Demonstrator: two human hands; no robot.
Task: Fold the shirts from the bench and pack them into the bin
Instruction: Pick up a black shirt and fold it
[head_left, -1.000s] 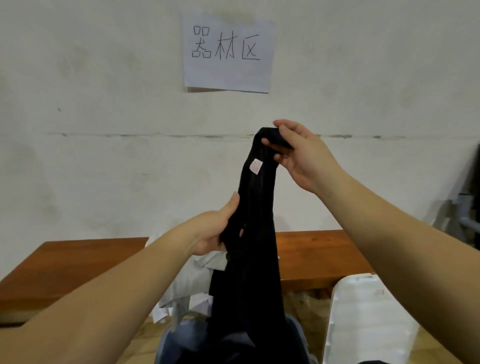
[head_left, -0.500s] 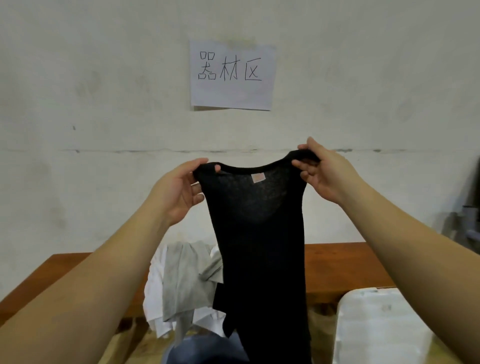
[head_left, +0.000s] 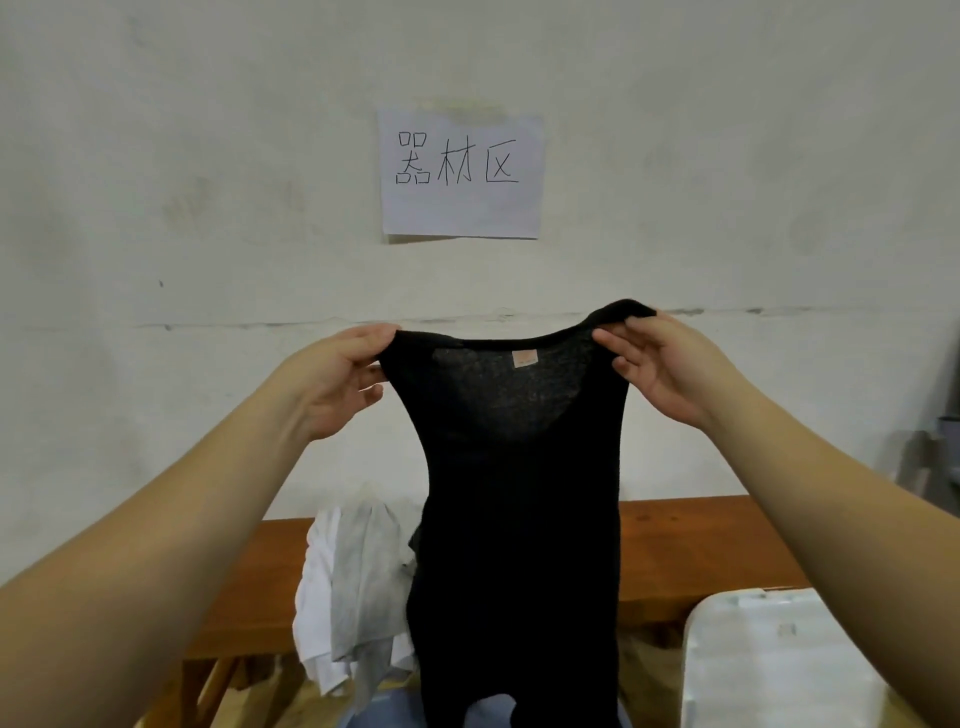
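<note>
The black shirt (head_left: 519, 493) hangs spread above the desk (head_left: 691, 551), left hand (head_left: 332, 379) and right hand (head_left: 660, 364) each pinching a shoulder, likely ready for folding toward the bin (head_left: 779, 670) at 4 o'clock.

black shirt (head_left: 519, 493), white and grey shirts (head_left: 353, 587), brown bench (head_left: 691, 545)

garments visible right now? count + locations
3, maybe more hidden. Black shirt held up by both hands; grey one over a white one, hanging off the bench behind it.
</note>
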